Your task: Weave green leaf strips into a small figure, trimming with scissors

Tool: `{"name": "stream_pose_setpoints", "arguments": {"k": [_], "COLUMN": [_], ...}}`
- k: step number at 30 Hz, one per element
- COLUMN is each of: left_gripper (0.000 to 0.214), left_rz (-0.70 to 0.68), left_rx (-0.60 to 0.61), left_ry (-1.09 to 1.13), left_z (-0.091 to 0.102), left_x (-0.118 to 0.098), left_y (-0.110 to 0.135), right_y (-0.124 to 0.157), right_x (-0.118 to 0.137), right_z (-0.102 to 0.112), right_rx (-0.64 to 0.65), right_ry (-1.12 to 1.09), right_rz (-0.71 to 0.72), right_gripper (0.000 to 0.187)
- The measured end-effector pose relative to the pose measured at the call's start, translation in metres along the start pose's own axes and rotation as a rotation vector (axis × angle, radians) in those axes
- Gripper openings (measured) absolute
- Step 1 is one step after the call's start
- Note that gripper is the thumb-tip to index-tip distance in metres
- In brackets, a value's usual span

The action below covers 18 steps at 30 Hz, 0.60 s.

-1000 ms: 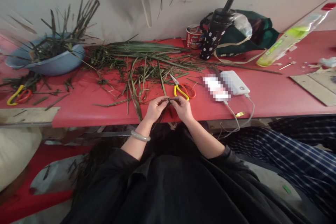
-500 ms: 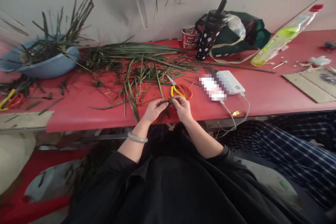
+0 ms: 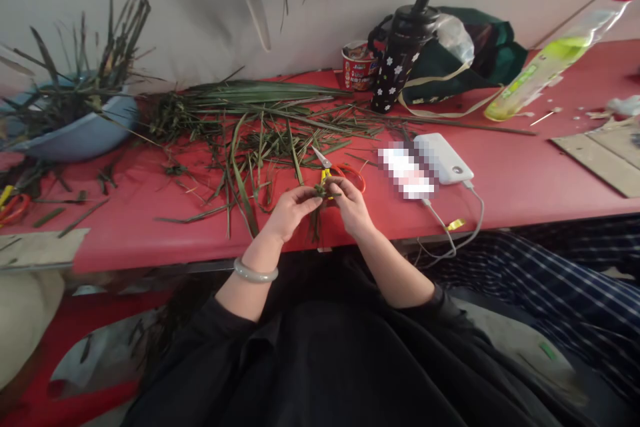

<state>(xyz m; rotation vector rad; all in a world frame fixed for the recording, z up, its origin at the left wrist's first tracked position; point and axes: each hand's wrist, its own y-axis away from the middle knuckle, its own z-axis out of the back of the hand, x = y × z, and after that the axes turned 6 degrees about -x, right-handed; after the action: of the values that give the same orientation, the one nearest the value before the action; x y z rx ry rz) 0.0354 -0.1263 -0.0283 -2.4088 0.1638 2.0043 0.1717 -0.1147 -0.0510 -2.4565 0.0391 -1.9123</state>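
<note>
Two hands are working over the worktop's [image 3: 130, 240] near edge. I am pinching the leaf knot [image 3: 323, 192] between left hand [image 3: 290, 210] and right hand [image 3: 353, 207], both closed on it. Scissors [image 3: 326, 173] are lying just beyond, and loose leaves [image 3: 250, 133] are crowding the left.

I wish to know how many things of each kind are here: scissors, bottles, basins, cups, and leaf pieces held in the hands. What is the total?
Scissors: 2, the second at the left edge
Bottles: 2, black and clear green
Basin: 1
Cup: 1
Leaf piece: 1, between left hand and right hand
Total: 7
</note>
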Motion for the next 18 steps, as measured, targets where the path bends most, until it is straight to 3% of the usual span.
{"name": "stream_pose_setpoints", "arguments": {"k": [3, 9, 14, 18], "left_gripper": [0.019, 0.027, 0.028, 0.028], "left_rz": [-0.062, -0.09, -0.055, 0.009], "left_rx": [-0.124, -0.201, -0.188, -0.092], "left_ry": [0.13, 0.291, 0.323, 0.299], "left_z": [-0.009, -0.026, -0.039, -0.036], "left_x": [-0.004, -0.008, -0.008, -0.006], "left_y": [-0.01, -0.036, -0.048, -0.053], "right_y": [-0.004, -0.009, -0.014, -0.014], "right_x": [0.003, 0.003, 0.003, 0.004], "right_z": [0.006, 0.01, 0.014, 0.02], "right_rx": [0.043, 0.144, 0.135, 0.142], "right_ry": [0.022, 0.145, 0.3, 0.242], "right_rz": [0.011, 0.042, 0.03, 0.018], "right_gripper": [0.028, 0.025, 0.017, 0.016]}}
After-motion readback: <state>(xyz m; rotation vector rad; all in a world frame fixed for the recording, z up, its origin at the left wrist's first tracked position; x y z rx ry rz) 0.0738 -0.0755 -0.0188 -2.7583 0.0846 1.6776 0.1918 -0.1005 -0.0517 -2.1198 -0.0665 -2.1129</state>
